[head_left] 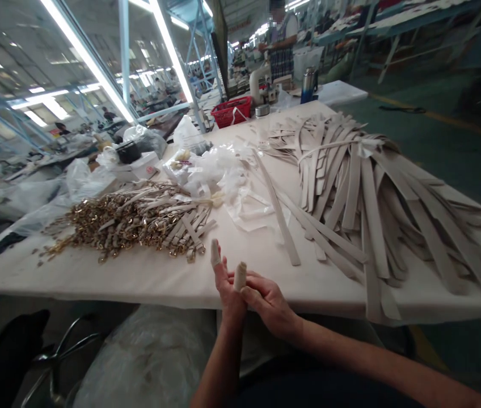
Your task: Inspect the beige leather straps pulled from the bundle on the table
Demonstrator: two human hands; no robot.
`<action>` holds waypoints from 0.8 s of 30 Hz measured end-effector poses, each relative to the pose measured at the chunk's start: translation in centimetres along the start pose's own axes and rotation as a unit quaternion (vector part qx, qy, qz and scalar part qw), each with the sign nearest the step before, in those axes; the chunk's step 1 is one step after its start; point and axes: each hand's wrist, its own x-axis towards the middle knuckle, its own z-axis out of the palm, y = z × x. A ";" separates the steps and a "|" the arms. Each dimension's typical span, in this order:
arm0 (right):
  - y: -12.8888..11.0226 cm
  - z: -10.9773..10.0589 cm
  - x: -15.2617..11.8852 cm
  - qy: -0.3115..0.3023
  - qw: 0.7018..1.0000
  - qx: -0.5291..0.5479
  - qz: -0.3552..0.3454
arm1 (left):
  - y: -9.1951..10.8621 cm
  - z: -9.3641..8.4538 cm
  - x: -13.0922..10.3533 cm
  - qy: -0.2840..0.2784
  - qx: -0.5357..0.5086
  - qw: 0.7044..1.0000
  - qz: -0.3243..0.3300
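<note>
My left hand (226,286) is raised at the table's near edge, its fingers stretched out. A pale finger cot (215,253) covers the tip of one of its fingers. A second, beige finger cot (240,276) stands upright between my hands, seemingly over the left thumb. My right hand (268,303) pinches this cot near its lower end, thumb in front; its other fingers are partly hidden behind. Beyond my left hand lies a heap of short beige straps with gold-coloured metal buckles (138,224). To the right spreads a large pile of long beige-grey strips (351,187).
Crumpled clear plastic bags (219,170) lie mid-table (240,238). Farther back are a red basket (232,111), a machine (261,85) and a blue flask (307,85). A person (282,39) stands behind. A plastic-wrapped bundle (151,357) and a metal-framed chair (62,351) are below the near edge.
</note>
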 end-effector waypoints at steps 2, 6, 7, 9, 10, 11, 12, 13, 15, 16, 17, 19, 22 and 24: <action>0.1 -0.9 0.4 -0.003 0.999 -0.039 -0.014 | 0.7 -0.6 0.8 -0.037 -0.091 0.994 -0.045; -0.6 -2.4 2.3 0.064 0.993 -0.092 -0.042 | 2.0 -1.3 1.5 -0.135 -0.251 0.949 -0.134; -0.9 -2.7 2.9 0.073 0.992 -0.095 -0.042 | 2.2 -1.2 1.3 -0.152 -0.275 0.938 -0.143; -1.3 -3.0 4.3 0.073 0.993 -0.091 -0.030 | 2.4 -0.8 0.9 -0.171 -0.326 0.915 -0.165; -1.3 -3.1 4.9 0.068 0.994 -0.087 -0.021 | 2.4 -0.6 0.6 -0.173 -0.353 0.902 -0.179; -1.3 -3.1 5.4 0.065 0.994 -0.084 -0.013 | 2.5 -0.4 0.4 -0.170 -0.378 0.889 -0.194; -1.2 -3.2 5.8 0.066 0.994 -0.088 -0.012 | 2.6 -0.2 0.2 -0.163 -0.400 0.878 -0.208; -1.1 -3.2 6.0 0.078 0.991 -0.102 -0.022 | 2.7 0.0 0.1 -0.152 -0.417 0.869 -0.219; -0.8 -3.2 6.0 0.117 0.976 -0.167 -0.078 | 3.1 0.1 0.0 -0.128 -0.441 0.857 -0.235; -0.8 -3.2 5.8 0.128 0.961 -0.214 -0.118 | 3.3 0.2 0.0 -0.118 -0.450 0.852 -0.240; -0.8 -3.3 5.5 0.127 0.943 -0.264 -0.159 | 3.5 0.2 -0.1 -0.111 -0.457 0.848 -0.245; -0.8 -3.2 5.1 0.091 0.906 -0.349 -0.221 | 3.9 0.3 -0.2 -0.108 -0.460 0.845 -0.252; -0.9 -3.1 4.8 0.055 0.869 -0.415 -0.262 | 4.2 0.8 -0.6 -0.112 -0.447 0.851 -0.254; -0.8 -3.0 4.9 0.059 0.858 -0.432 -0.270 | 4.1 1.1 -0.9 -0.114 -0.435 0.857 -0.252</action>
